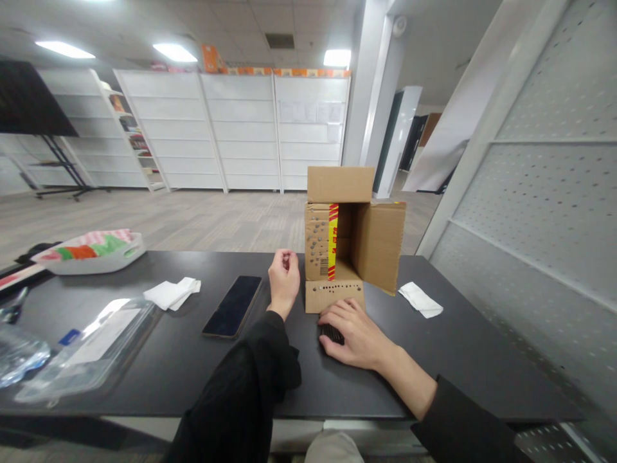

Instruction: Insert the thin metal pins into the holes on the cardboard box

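Observation:
My left hand (284, 280) is raised just left of an open cardboard box (378, 247), its fingers curled closed. Whatever it may hold is hidden. On the table in front of the box, my right hand (357, 334) curves round a small dark ribbed thing (331, 332), with the thumb on the near side and the fingers on the far side. The box's opening faces me and its flaps are spread. Dark and grey round spots dot its left flap (316, 244), and a row of them crosses the lower flap (335, 296). Yellow-red tape (333, 241) runs down the left flap's edge.
A phone (233, 306) lies left of my left arm. Folded tissues (173, 293) and a clear plastic case (91, 350) are farther left, near a white basket (96, 254) with colourful cloth. Another tissue (421, 299) lies right of the box. A perforated panel (544, 212) borders the table's right side.

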